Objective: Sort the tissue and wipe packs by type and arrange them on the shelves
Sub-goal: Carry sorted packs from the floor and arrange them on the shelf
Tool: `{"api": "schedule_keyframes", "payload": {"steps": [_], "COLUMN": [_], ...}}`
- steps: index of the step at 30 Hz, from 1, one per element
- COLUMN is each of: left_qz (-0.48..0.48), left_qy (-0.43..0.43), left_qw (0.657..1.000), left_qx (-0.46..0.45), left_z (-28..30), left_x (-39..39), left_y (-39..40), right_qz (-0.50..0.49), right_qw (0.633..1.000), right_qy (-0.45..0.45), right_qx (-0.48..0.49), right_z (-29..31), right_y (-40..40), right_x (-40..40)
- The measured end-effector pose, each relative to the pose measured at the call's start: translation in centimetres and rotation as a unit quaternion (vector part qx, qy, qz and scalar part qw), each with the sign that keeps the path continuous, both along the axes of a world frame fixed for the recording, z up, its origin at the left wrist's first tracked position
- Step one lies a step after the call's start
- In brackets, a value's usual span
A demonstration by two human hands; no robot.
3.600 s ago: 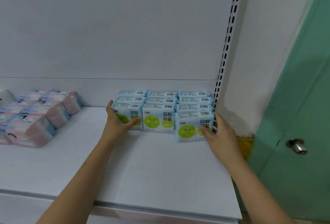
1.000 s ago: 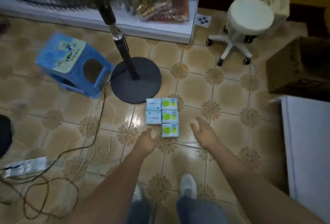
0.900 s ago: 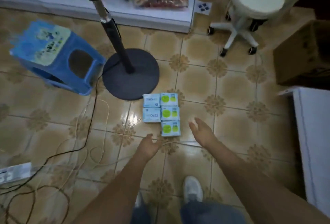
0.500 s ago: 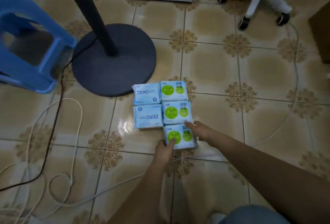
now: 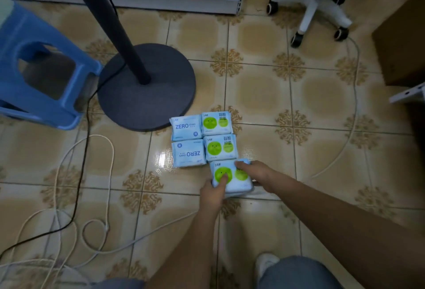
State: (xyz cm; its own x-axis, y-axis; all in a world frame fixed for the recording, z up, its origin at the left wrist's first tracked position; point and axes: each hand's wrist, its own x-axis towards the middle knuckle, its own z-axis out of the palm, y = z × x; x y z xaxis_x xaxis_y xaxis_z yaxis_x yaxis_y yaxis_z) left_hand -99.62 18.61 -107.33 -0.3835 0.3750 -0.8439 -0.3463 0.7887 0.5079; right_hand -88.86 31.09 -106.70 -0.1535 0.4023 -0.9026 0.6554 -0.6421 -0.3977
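On the tiled floor just below the frame's centre, a person's left hand and right hand grasp the nearest green-dot pack from both sides, four more packs lying just beyond it.

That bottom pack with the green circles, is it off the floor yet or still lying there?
Cannot tell. Both hands, left hand and right hand, grip the green-circle pack at its sides, but nothing shows a gap beneath it.
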Motion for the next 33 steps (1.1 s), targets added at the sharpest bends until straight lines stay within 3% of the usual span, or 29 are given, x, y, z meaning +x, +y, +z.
{"api": "schedule_keyframes", "payload": {"steps": [4, 15, 21, 28, 33], "left_qz": [0.025, 0.02, 0.008, 0.011, -0.062], "left_qy": [-0.019, 0.033, 0.076, 0.111, 0.075], "left_qw": [0.999, 0.986, 0.964, 0.941, 0.927], "left_qx": [0.023, 0.163, 0.254, 0.32, 0.363], "left_z": [9.4, 55.3, 75.2, 83.9, 86.8], "left_x": [0.2, -3.2, -2.8, -1.3, 0.1], "left_y": [-0.1, 4.3, 3.9, 2.6, 3.0], "right_qz": [-0.01, -0.049, -0.041, -0.054, -0.104], "right_qw": [1.0, 0.976, 0.938, 0.885, 0.859], "right_qy": [0.004, 0.079, 0.156, 0.266, 0.24], "right_qx": [0.026, 0.199, 0.307, 0.378, 0.439], "right_z": [12.2, 56.3, 75.8, 85.2, 88.4], "right_y": [0.2, 2.1, 0.8, -1.3, -3.0], "right_x": [0.3, -2.5, -1.4, 1.3, 4.0]}}
